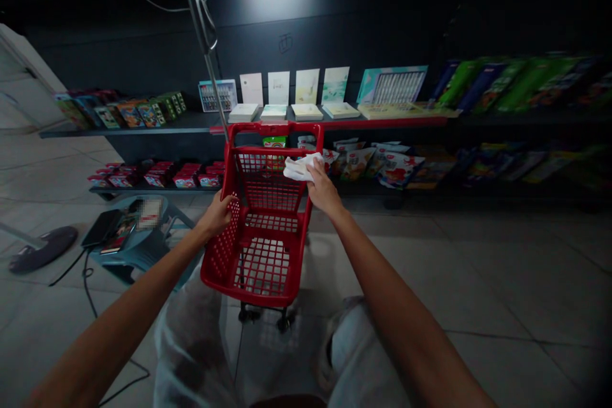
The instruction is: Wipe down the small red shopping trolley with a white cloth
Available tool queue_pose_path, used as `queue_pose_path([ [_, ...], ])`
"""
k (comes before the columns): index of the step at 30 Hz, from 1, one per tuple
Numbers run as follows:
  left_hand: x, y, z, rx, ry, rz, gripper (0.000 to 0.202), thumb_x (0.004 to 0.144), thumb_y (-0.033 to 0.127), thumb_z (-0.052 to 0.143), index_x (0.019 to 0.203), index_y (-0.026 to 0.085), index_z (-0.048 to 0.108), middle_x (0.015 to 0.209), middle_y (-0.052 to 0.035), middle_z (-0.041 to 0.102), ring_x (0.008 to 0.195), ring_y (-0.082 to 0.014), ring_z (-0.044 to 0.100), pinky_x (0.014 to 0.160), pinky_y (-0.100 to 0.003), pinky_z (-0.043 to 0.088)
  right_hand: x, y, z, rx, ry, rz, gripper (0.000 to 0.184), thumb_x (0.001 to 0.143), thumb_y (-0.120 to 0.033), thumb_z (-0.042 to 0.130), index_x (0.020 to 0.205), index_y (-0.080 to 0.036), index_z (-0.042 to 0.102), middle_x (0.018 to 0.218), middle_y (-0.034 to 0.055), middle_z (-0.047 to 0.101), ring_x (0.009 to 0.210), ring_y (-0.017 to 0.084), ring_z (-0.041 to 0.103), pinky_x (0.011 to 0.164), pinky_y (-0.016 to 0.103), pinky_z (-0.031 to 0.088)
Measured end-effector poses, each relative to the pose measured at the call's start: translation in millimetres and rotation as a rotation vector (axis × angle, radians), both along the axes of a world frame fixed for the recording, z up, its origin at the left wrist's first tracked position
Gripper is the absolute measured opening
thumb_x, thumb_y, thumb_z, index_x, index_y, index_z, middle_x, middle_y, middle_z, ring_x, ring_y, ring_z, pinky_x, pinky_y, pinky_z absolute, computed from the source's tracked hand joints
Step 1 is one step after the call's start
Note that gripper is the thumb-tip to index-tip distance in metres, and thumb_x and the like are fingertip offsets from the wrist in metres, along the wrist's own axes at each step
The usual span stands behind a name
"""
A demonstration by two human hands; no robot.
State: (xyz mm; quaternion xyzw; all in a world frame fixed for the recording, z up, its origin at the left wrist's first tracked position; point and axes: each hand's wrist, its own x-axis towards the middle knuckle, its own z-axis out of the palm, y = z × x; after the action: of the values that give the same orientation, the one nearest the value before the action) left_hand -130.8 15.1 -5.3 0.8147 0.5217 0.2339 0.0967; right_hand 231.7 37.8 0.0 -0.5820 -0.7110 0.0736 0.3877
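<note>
A small red plastic shopping cart (268,229) on wheels stands on the tiled floor just in front of my knees. My left hand (218,211) grips the cart's left rim, fingers curled over the edge. My right hand (321,186) is closed on a white cloth (300,167) and presses it against the cart's upper right rim, near the handle bar. The basket of the cart holds nothing that I can see.
Two dark shelves (335,121) of boxes, cards and packets run along the back wall. A blue plastic stool (143,245) with a phone and a book sits left of the cart, beside a fan base (43,247) and cables. A metal pole (205,44) rises behind the cart.
</note>
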Motion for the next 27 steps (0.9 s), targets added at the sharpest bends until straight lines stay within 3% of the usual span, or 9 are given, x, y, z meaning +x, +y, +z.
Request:
queue_pose_path([
  [7,-8,8,3.6,0.020,0.012,-0.062,0.050,0.079,0.006,0.049,0.124,0.020,0.066,0.139,-0.0105,0.054,0.139,-0.0230,0.051,0.120,-0.041,0.043,-1,-2,3.9,-0.021,-0.026,-0.048,0.062,0.093,-0.014,0.041,0.154,-0.011,0.049,0.174,0.0115,0.024,0.163,0.022,0.015,0.133,0.044,0.024],
  [10,-11,17,4.5,0.040,0.011,-0.085,0.045,0.081,0.006,0.049,0.120,0.019,0.068,0.136,-0.0110,0.056,0.131,-0.0225,0.056,0.116,-0.039,0.046,-3,-9,8.5,0.022,-0.122,-0.060,0.055,0.093,-0.014,0.044,0.146,-0.012,0.056,0.172,0.0124,0.028,0.162,0.025,0.020,0.131,0.048,0.028],
  [16,-9,33,10.9,0.013,0.025,-0.087,0.038,0.085,0.013,0.050,0.116,0.018,0.071,0.128,-0.0105,0.063,0.118,-0.0218,0.063,0.109,-0.039,0.051,-7,-26,14.1,0.118,-0.301,-0.084,0.048,0.090,-0.012,0.046,0.135,-0.005,0.062,0.164,0.0204,0.042,0.159,0.032,0.028,0.131,0.059,0.019],
  [19,-4,36,17.5,0.025,0.086,-0.028,0.035,0.090,0.020,0.049,0.116,0.022,0.072,0.122,-0.0079,0.069,0.111,-0.0220,0.066,0.103,-0.036,0.052,-1,-31,14.9,0.132,-0.332,-0.093,0.046,0.091,-0.014,0.048,0.133,-0.007,0.063,0.159,0.0197,0.049,0.157,0.033,0.031,0.130,0.058,0.021],
  [23,7,39,29.6,0.088,0.190,0.162,0.031,0.095,0.027,0.049,0.116,0.026,0.073,0.111,-0.0077,0.075,0.104,-0.0266,0.070,0.096,-0.038,0.052,9,-39,12.2,0.131,-0.331,-0.143,0.043,0.093,-0.015,0.046,0.132,-0.007,0.063,0.158,0.0204,0.049,0.157,0.034,0.031,0.128,0.056,0.026],
  [27,29,34,38.3,0.132,0.259,0.117,0.033,0.097,0.024,0.047,0.119,0.025,0.071,0.127,-0.0103,0.072,0.114,-0.0272,0.067,0.103,-0.039,0.048,16,-43,6.5,0.156,-0.276,-0.205,0.048,0.095,-0.017,0.045,0.140,-0.007,0.057,0.159,0.0214,0.046,0.158,0.034,0.028,0.128,0.059,0.024],
])
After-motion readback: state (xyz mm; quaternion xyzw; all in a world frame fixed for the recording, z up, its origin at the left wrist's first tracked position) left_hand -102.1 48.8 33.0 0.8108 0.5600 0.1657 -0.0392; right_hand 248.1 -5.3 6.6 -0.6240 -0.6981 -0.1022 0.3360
